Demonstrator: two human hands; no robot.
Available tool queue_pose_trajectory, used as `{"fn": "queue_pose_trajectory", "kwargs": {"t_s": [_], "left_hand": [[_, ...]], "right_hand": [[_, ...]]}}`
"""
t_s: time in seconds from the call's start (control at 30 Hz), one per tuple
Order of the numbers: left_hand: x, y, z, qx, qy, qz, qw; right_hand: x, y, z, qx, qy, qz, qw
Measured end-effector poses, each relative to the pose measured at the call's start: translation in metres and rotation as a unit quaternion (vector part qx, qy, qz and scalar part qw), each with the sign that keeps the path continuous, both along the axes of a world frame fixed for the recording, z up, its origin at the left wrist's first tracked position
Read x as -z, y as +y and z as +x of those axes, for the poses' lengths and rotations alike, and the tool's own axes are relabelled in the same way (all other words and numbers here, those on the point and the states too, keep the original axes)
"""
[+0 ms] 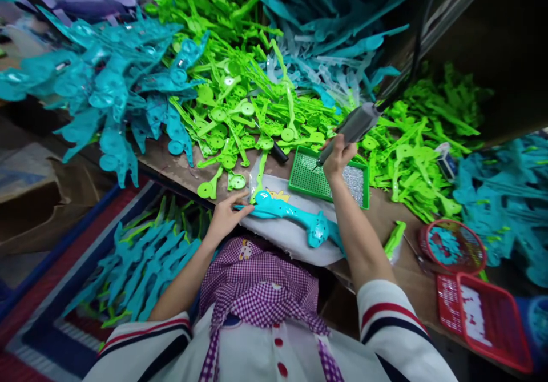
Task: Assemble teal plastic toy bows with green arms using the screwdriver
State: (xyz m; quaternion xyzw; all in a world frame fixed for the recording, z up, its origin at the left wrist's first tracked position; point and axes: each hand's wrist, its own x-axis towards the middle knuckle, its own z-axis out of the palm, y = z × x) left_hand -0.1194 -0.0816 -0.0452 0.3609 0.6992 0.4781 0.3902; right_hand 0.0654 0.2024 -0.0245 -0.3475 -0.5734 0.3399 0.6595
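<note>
Hands at a cluttered bench: my left hand, fingers together, pins a teal toy; my right hand, fingers wrapped, dips a driver into a green tray.

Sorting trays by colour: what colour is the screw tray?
Green screw tray, head view.

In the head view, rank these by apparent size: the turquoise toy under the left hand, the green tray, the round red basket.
1. Turquoise toy, longest, under the left hand.
2. Green tray.
3. Round red basket, close to the tray; the tray is partly hidden by the right hand, so this order is unsure.
</note>
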Motion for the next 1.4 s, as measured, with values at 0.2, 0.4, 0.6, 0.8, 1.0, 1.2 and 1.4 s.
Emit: {"fn": "queue_pose_trajectory", "kwargs": {"t_s": [0.2, 0.4, 0.6, 0.8, 1.0, 1.2, 1.4], "left_hand": [[0.016, -0.008, -0.002, -0.090, -0.136, -0.018, 0.987], [0.019, -0.003, -0.003, -0.085, -0.129, -0.021, 0.988], [0.022, -0.004, 0.000, -0.104, -0.146, -0.011, 0.984], [0.021, -0.003, -0.001, -0.092, -0.145, -0.021, 0.985], [0.023, 0.000, -0.002, -0.101, -0.159, -0.009, 0.982], [0.027, 0.001, 0.000, -0.110, -0.176, 0.018, 0.978], [0.023, 0.002, 0.002, -0.123, -0.171, 0.028, 0.977]], "right_hand": [[0.004, 0.001, 0.002, 0.002, -0.017, -0.006, 1.000], [0.006, 0.002, 0.000, -0.006, -0.027, 0.002, 1.000], [-0.034, -0.014, 0.008, 0.025, 0.029, 0.021, 0.999], [-0.056, -0.120, -0.029, -0.110, 0.083, 0.025, 0.990], [-0.014, -0.177, -0.081, -0.262, 0.016, -0.001, 0.965], [-0.002, -0.172, -0.092, -0.289, 0.016, 0.030, 0.957], [0.007, -0.172, -0.094, -0.280, -0.051, 0.026, 0.958]]}}
